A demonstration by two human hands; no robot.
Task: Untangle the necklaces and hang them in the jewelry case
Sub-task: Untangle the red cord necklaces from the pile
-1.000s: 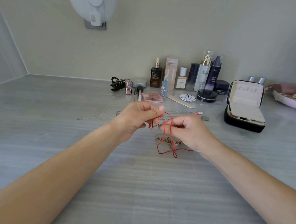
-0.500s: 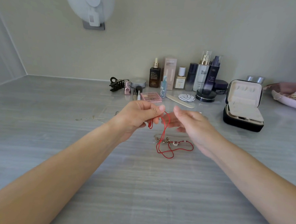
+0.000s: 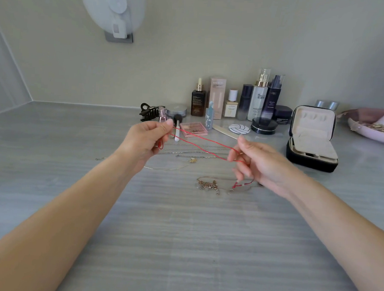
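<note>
Red cord necklace (image 3: pixel 218 143) is stretched above the table (image 3: pixel 181 245) as two nearly parallel strands. Its long axis runs roughly from 9 o'clock to 3 o'clock and dips a little toward the right. At the 9 o'clock end the left hand (image 3: pixel 146 143) pinches the cord between thumb and forefinger, with the other fingers curled under. At the 3 o'clock end the right hand (image 3: pixel 261 164) has its fingers loosely curled round both strands, thumb raised clear. Whether a fingertip pinch is also at work there I cannot tell.

From the right hand a short tail of the cord drops toward 6 o'clock and ends just beside the tangled chains (image 3: pixel 208 185) on the table. Whether it is caught in them is too fine to see. A few thin chains (image 3: pixel 193 153) lie straightened on the table beneath the strands.

The jewelry case (image 3: pixel 311 138) stands open at about 2 o'clock from the right hand, lid upright, well apart from the left hand. The right hand is plainly the nearer, so I judge that the hanging would lead with that end, once the tail proves free of the heap
</note>
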